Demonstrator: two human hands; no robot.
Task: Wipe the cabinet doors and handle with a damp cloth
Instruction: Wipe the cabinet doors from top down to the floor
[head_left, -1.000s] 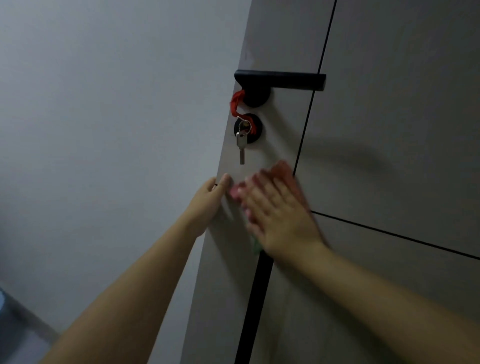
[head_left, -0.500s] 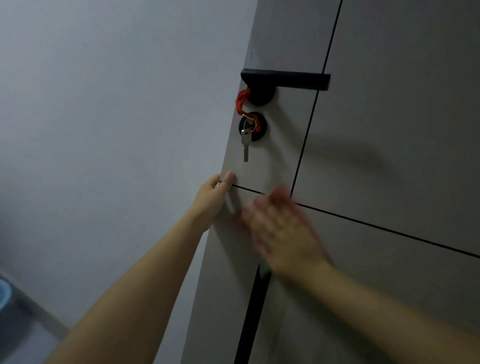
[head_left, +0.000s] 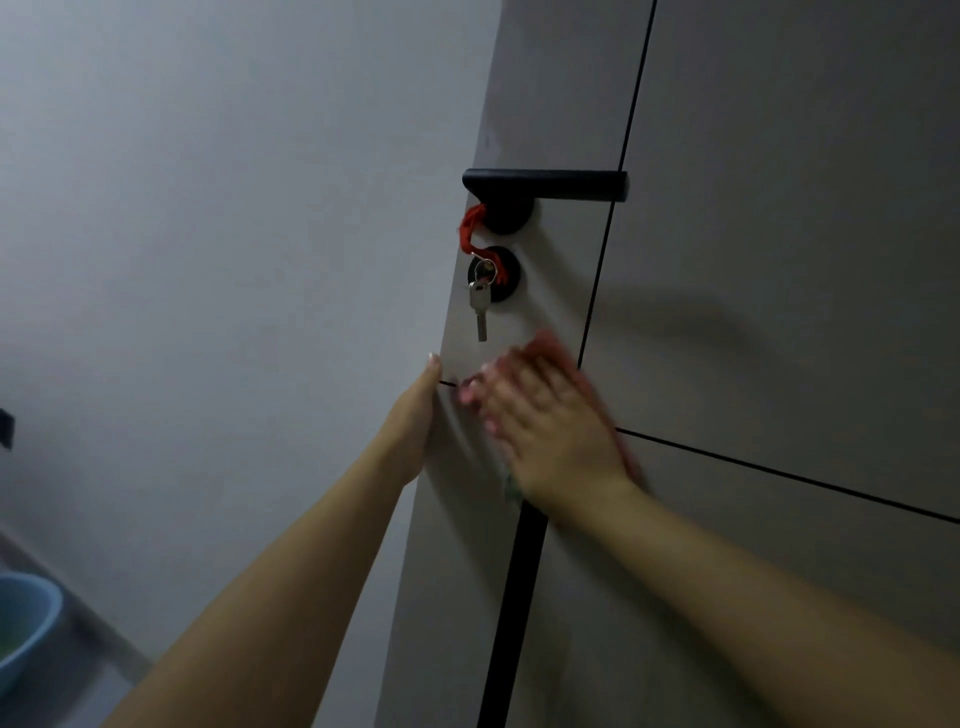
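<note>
- Mid-wipe on the door panel (head_left: 519, 130), in the patch just under the key (head_left: 480, 312) and lock.
- Right hand (head_left: 550, 421) flat on the panel, fingers (head_left: 498, 384) straight and close together, pressing the cloth (head_left: 550, 345) against the surface; blurred, so probably in mid-stroke.
- Cloth almost wholly hidden under that palm: a reddish edge showing past the fingertips, a greenish corner near the wrist.
- Left hand (head_left: 415, 415) hooked over the free edge of the door, thumb on the face, the other fingers out of sight behind the edge; cannot tell how tightly curled. Likely there to steady the door.
- Handle (head_left: 545, 184) above, black and level, with a red cord (head_left: 470, 226) hanging beside its base, not touched by either hand.
- Blue basin (head_left: 26, 618) low at the left, well apart.
- Next, by judgement: upward past the lock to the handle, skirting the dangling key and cord, cloth wrapped round the lever instead of pressed flat.
</note>
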